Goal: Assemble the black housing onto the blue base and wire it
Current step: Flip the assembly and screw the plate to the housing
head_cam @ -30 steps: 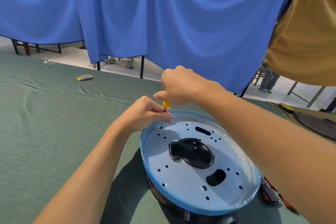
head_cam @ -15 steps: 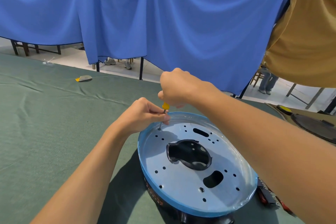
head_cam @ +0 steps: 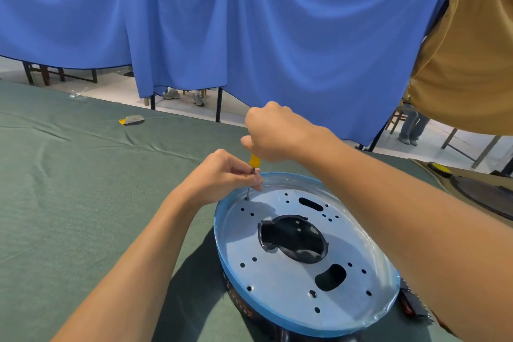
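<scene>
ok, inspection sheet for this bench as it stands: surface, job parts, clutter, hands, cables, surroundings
Surface: green cloth, wrinkled, covers the table.
Job's things: blue base lies on the black housing, which shows through the centre opening; screwdriver stands tip-down at a hole near the base's far-left rim.
Clutter: small yellow-and-grey item and clear scrap far left; red-and-black item at the base's right, partly hidden by the arm; dark disc at the right edge.
Hands: right hand grips the yellow handle; left hand pinches the shaft.
Cables: nothing seen.
Surroundings: blue drape, mustard drape, furniture legs and people's legs beyond.
</scene>
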{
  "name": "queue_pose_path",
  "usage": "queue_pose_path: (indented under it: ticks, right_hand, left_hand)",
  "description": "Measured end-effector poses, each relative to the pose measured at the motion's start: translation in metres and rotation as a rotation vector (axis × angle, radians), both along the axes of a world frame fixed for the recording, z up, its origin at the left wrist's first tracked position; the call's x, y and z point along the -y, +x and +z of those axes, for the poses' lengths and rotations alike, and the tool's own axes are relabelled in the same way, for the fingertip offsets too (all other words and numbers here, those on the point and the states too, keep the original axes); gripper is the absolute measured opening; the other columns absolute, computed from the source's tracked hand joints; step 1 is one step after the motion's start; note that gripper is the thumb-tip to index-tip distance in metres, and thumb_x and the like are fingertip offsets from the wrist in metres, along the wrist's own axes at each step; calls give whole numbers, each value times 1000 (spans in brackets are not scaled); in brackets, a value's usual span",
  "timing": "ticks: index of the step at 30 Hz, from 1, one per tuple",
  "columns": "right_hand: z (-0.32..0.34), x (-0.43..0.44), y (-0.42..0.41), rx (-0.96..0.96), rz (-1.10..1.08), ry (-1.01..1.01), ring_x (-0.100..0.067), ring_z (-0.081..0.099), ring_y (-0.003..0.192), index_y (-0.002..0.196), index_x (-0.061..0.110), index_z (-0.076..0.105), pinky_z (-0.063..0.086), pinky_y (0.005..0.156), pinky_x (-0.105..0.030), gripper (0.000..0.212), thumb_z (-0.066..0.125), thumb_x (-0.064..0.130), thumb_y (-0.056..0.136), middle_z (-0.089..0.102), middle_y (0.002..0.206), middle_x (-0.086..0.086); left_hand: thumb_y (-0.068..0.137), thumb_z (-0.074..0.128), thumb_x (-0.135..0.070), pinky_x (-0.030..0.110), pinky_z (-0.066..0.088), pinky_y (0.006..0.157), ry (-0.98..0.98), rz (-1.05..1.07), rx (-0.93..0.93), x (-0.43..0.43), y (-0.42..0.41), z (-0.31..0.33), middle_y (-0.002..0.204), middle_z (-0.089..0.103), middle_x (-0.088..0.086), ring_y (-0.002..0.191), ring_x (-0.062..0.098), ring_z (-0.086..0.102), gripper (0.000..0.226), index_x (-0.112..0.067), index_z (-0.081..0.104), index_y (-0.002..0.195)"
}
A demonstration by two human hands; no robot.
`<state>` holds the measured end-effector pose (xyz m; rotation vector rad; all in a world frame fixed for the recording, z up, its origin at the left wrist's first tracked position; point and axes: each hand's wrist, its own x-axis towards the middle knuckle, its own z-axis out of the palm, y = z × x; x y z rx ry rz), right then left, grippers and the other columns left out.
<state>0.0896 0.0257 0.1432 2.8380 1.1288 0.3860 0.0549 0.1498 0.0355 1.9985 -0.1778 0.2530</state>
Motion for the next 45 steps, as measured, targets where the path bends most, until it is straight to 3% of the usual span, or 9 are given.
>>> queue_pose_path:
  ticks: [7, 13, 19, 23, 26, 30, 33, 38, 45]
  right_hand:
    - [14, 7, 0, -90, 175, -126, -23, 54, 91, 84, 23, 52, 43, 64, -33, 21, 69, 35, 87, 54, 92, -2]
    - [5, 6, -2, -67, -13, 44, -17, 32, 56, 63, 19, 30, 22, 48, -29, 41, 57, 30, 91, 33, 70, -2]
    - [6, 3, -10, -59, 8, -18, -22, 44, 63, 69, 18, 40, 31, 50, -32, 31, 52, 31, 94, 45, 75, -4]
    - [20, 6, -7, -128, 165, -15, -25, 56, 92, 86, 20, 57, 51, 72, -38, 4, 59, 20, 90, 59, 100, -6]
    - [16, 6, -3, -99, 101, 44, -27, 58, 80, 70, 21, 50, 47, 58, -33, 23, 60, 19, 91, 53, 87, -8]
    - [9, 0, -5, -27, 56, 118, -21, 39, 54, 60, 18, 36, 26, 46, -27, 36, 59, 18, 88, 34, 71, -4]
    - [9, -5, -7, -6, 66, 92, -20, 40, 55, 63, 17, 35, 28, 46, -29, 36, 55, 21, 92, 35, 71, -4]
    - [19, -3, -9, -97, 187, -66, -20, 58, 84, 86, 19, 67, 43, 52, -28, 3, 65, 19, 84, 61, 84, -2]
    - [18, -3, -5, -117, 88, -78, -26, 61, 67, 62, 18, 45, 44, 49, -29, 28, 64, 17, 83, 51, 60, -2]
  left_hand:
    - [96, 61, -14, 22, 45, 100, 45, -94, -32, -2, -1, 1, 91, 78, -5, 107, 0, 65, 17, -17, 76, 90]
    - [74, 80, -34, 38, 50, 78, -78, 38, 126, 5, -2, -1, 81, 76, 6, 74, 16, 59, 16, -22, 81, 84]
    - [71, 83, -25, 42, 56, 90, -176, 72, 235, 4, -5, 9, 79, 77, 0, 82, 18, 72, 8, -21, 81, 78]
    - [87, 71, -18, 25, 51, 91, -145, -17, 119, -3, -4, 8, 89, 78, -2, 93, 5, 68, 11, -14, 81, 87]
    - [87, 73, -24, 16, 50, 85, -123, -56, 104, 1, -4, 10, 92, 77, -4, 92, 2, 68, 10, -18, 81, 87]
    - [75, 82, -17, 39, 56, 86, -215, 82, 192, 9, -2, 11, 81, 77, 3, 79, 14, 69, 11, -27, 81, 79]
    - [79, 79, -18, 37, 54, 94, -214, 52, 169, 5, -4, 9, 83, 78, 0, 88, 15, 72, 11, -28, 81, 83]
    - [81, 73, -29, 24, 50, 94, -231, -38, 118, -4, -4, 6, 94, 78, 1, 100, 12, 70, 15, -20, 81, 91]
    - [92, 64, -14, 15, 45, 97, -241, -191, 9, -8, -6, 3, 113, 74, -4, 113, 6, 64, 22, -20, 73, 111]
